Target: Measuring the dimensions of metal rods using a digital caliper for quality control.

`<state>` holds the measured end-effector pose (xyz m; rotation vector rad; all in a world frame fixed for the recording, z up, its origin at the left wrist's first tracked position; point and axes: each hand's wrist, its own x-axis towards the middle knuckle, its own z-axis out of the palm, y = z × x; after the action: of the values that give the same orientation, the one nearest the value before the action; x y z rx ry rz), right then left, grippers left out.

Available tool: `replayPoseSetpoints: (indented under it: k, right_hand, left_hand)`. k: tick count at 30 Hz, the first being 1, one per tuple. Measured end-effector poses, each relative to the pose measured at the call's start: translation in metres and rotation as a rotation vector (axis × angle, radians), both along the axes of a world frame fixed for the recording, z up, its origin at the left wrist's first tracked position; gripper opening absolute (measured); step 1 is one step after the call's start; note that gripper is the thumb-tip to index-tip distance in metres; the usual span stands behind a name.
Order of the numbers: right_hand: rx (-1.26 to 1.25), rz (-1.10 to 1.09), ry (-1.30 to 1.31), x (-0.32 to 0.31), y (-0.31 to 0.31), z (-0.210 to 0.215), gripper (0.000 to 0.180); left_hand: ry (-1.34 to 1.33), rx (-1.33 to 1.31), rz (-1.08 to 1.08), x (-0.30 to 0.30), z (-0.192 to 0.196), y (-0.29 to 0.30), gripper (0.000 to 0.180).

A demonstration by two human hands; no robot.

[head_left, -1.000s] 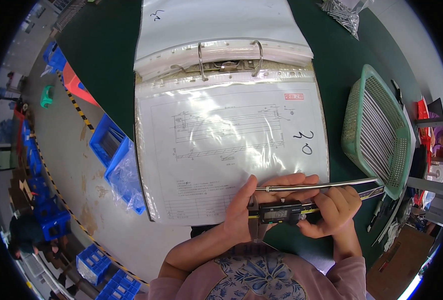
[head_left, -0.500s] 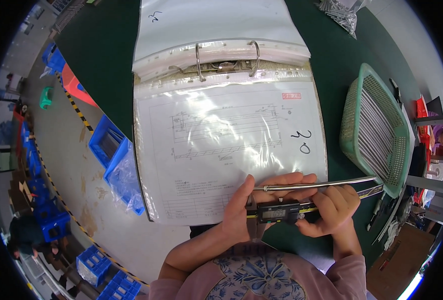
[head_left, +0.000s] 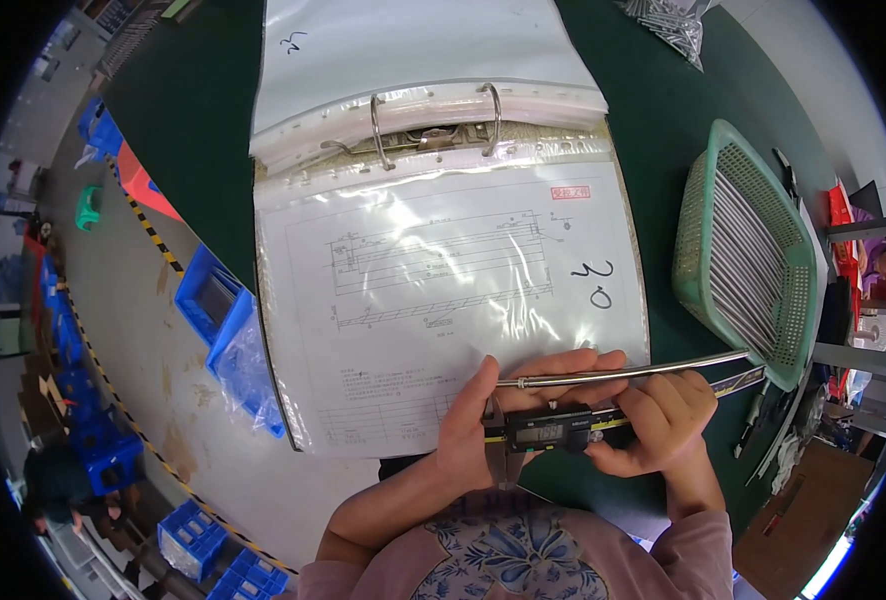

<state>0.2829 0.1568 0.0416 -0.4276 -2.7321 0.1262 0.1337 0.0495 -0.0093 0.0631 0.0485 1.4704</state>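
A slim shiny metal rod lies across the fingers of my left hand, its ringed end by my thumb. That hand also supports the jaw end of a digital caliper, whose long jaws point down toward me. My right hand is closed round the caliper's beam, thumb by the slide's roller, with the rod passing just above its knuckles. Whether the caliper's jaws touch the rod, I cannot tell. Beyond both hands, an open ring binder shows a technical drawing in a clear sleeve.
On the dark green table, a light green plastic basket of metal rods stands at the right. A clear bag of metal parts lies at the far right. Blue bins stand left of the table; a person is at the lower left.
The binder has shifted slightly left in the picture, as has the basket. My hands keep the same hold on the rod and caliper; the caliper's display reading differs.
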Motion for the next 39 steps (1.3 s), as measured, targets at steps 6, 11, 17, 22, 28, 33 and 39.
replayPoseSetpoints:
  k: [6, 11, 17, 22, 28, 33, 39]
  right_hand:
    - [-0.036, -0.009, 0.003, -0.002, 0.000, 0.000, 0.038]
    - [-0.024, 0.006, 0.008, -0.001, 0.000, 0.001, 0.038]
    - [-0.037, 0.009, -0.003, 0.000, 0.000, -0.001, 0.038]
    - [0.022, 0.032, 0.008, 0.004, 0.001, 0.003, 0.041]
    - [0.013, 0.014, -0.031, 0.018, 0.008, 0.015, 0.045]
    - [0.030, 0.009, -0.077, 0.020, 0.007, 0.011, 0.046]
    - [0.019, 0.011, -0.068, 0.020, 0.008, 0.010, 0.048]
  left_hand:
    - [-0.007, -0.005, -0.002, -0.001, 0.000, 0.000, 0.072]
    - [0.002, -0.036, -0.011, -0.001, 0.002, -0.001, 0.073]
    - [-0.011, -0.075, 0.028, 0.003, 0.002, -0.001, 0.069]
    - [-0.025, -0.031, -0.030, -0.004, 0.006, -0.001, 0.072]
    - [0.034, -0.097, 0.024, -0.002, 0.006, 0.002, 0.069]
    - [0.046, -0.049, 0.045, 0.000, 0.004, 0.001, 0.069]
    - [0.093, -0.047, 0.047, 0.000, 0.006, 0.001, 0.069]
